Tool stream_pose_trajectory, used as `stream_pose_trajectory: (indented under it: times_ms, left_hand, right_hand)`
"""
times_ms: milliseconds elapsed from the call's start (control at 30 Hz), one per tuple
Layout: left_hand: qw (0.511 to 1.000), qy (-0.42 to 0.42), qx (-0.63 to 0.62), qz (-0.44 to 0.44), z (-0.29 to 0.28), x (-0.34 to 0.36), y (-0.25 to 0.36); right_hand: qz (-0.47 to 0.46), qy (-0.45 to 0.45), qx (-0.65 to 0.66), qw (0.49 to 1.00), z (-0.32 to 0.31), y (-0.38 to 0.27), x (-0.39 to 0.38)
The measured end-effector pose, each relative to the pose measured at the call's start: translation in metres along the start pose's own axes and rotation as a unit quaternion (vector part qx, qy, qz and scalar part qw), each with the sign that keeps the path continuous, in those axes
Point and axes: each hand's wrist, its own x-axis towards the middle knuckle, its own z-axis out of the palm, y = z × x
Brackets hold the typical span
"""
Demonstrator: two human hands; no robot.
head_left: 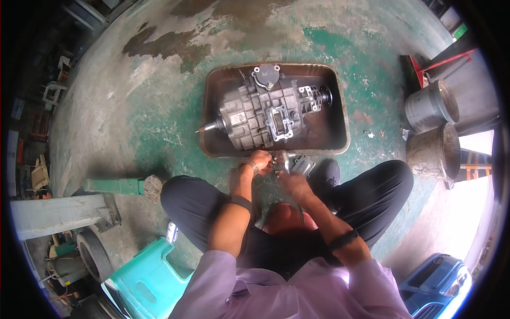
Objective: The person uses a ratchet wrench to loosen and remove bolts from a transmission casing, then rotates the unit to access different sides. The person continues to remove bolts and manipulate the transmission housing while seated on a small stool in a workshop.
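Note:
A grey cast-metal gearbox (260,114) lies in a brown rectangular tray (340,77) on the floor in front of me. Its shaft (208,127) points left over the tray's rim, and a rectangular opening faces up on its near side. My left hand (259,161) is closed at the tray's near edge, its fingers around something small that I cannot make out. Just right of it, my right hand (294,183) grips a metal tool with a thin handle (301,215) that runs back toward me. Beside that hand is a small grey metal housing (303,165); what supports it is hidden.
A reddish rounded object (289,218) is between my legs. At the right stand two dirty buckets (431,106). To the left are a green-and-grey lift arm (119,186), a turquoise plastic stool (149,282) and a tire (94,254). Wet stains (167,45) mark the far floor.

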Motion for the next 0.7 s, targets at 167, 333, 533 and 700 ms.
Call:
stream_pose_trajectory:
  times_ms: [167,333,533,700]
  left_hand:
    - [0.939,0.056,0.337,0.041,0.020,0.029,-0.014]
    - [0.935,0.088,0.342,0.036,0.043,0.077,-0.050]
    - [0.921,0.121,0.363,0.072,0.078,0.125,-0.115]
    - [0.929,0.237,0.283,-0.012,0.094,0.145,-0.128]
  right_hand:
    - [0.022,0.030,0.181,0.983,-0.016,-0.020,-0.006]
    - [0.017,0.069,0.150,0.986,-0.017,-0.042,-0.013]
    - [0.064,0.051,0.197,0.977,-0.008,-0.060,-0.013]
    - [0.087,0.026,0.231,0.969,-0.003,-0.071,-0.005]
